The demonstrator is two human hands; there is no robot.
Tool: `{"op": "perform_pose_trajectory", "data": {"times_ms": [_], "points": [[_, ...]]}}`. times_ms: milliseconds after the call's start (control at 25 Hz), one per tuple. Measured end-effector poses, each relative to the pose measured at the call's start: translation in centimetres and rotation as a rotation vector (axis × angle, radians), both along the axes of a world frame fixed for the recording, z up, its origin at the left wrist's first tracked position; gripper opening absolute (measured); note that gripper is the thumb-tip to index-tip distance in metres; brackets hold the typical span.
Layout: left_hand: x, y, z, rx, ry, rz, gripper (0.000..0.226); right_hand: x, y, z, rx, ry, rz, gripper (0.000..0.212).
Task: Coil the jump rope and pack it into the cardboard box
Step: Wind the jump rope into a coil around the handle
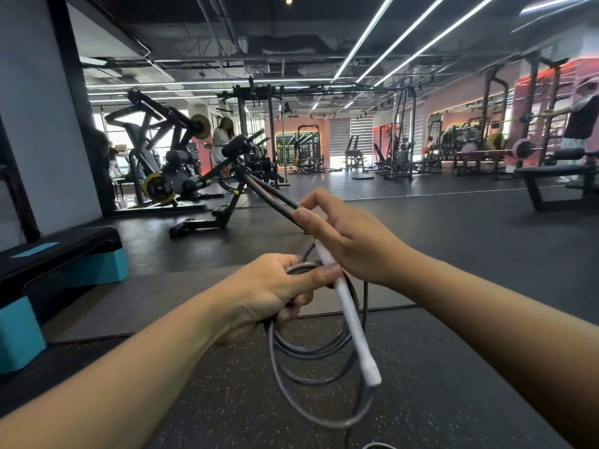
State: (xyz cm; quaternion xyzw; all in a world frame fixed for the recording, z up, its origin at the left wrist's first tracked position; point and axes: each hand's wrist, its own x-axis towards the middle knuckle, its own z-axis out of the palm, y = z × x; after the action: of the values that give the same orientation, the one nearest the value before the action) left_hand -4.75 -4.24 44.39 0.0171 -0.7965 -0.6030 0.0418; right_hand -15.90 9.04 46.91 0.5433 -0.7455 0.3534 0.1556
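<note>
The grey jump rope (311, 377) hangs in several loops below my left hand (269, 293), which is closed around the top of the coil at centre frame. A white handle (353, 322) slants down across the loops, its lower end near the coil's right side. My right hand (350, 241) sits just above and to the right of the left one, its fingers closed on the upper end of that handle. A loose strand of rope (372, 445) trails off the bottom edge. No cardboard box is in view.
I stand on dark speckled gym flooring (453, 367). A black and teal step platform (61, 264) lies at the left. A black bench frame (227, 202) stands ahead, with weight machines, racks and a few people farther back.
</note>
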Motion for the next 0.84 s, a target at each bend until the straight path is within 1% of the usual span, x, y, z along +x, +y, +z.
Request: {"op": "perform_pose_trajectory", "data": {"times_ms": [80, 160, 240, 280, 360, 400, 480, 520, 560, 600, 640, 680, 760, 800, 840], "points": [[-0.5, 0.4, 0.1, 0.054, 0.04, 0.018, 0.026, 0.0, -0.4, 0.2, -0.022, 0.068, -0.001, 0.021], [-0.5, 0.3, 0.3, 0.091, 0.075, 0.024, 0.03, -0.1, -0.4, 0.5, -0.043, 0.064, 0.031, 0.02], [-0.3, 0.1, 0.4, 0.112, 0.082, 0.016, 0.023, 0.1, -0.2, 0.8, -0.006, 0.049, 0.064, 0.016], [-0.2, 0.0, 0.4, 0.11, 0.08, 0.017, 0.02, 0.3, -0.2, 0.9, 0.022, 0.048, 0.074, 0.017], [0.0, -0.3, 0.4, 0.074, 0.093, 0.054, 0.02, 0.3, -0.4, 0.8, 0.057, 0.007, 0.094, 0.028], [0.1, -0.5, 0.4, 0.06, 0.105, 0.085, 0.021, 0.1, -0.3, 0.7, 0.061, -0.078, 0.118, 0.037], [0.6, -1.0, 0.6, 0.062, 0.138, 0.138, 0.022, -0.9, 0.4, 0.7, 0.08, -0.379, 0.173, 0.054], [0.8, -1.2, 0.6, 0.088, 0.162, 0.167, 0.024, -1.7, 1.1, 0.6, 0.115, -0.514, 0.189, 0.058], [1.1, -1.7, 0.7, 0.129, 0.192, 0.195, 0.03, -2.4, 1.8, 0.3, 0.154, -0.591, 0.2, 0.056], [1.2, -2.3, 0.9, 0.187, 0.232, 0.23, 0.037, -3.3, 2.5, -0.1, 0.187, -0.623, 0.203, 0.051], [1.3, -3.0, 1.1, 0.254, 0.285, 0.265, 0.038, -4.0, 3.2, -0.5, 0.209, -0.637, 0.188, 0.047], [1.3, -3.8, 1.4, 0.334, 0.348, 0.315, 0.032, -4.7, 3.9, -1.0, 0.213, -0.645, 0.144, 0.046], [1.3, -5.3, 2.0, 0.523, 0.477, 0.458, 0.028, -5.7, 4.9, -1.7, 0.155, -0.663, 0.019, 0.05], [1.1, -5.8, 2.1, 0.62, 0.533, 0.538, 0.027, -5.7, 5.0, -2.0, 0.108, -0.684, 0.003, 0.05], [0.9, -5.9, 2.1, 0.713, 0.575, 0.608, 0.027, -5.4, 4.8, -2.1, 0.052, -0.728, 0.035, 0.047]]}}
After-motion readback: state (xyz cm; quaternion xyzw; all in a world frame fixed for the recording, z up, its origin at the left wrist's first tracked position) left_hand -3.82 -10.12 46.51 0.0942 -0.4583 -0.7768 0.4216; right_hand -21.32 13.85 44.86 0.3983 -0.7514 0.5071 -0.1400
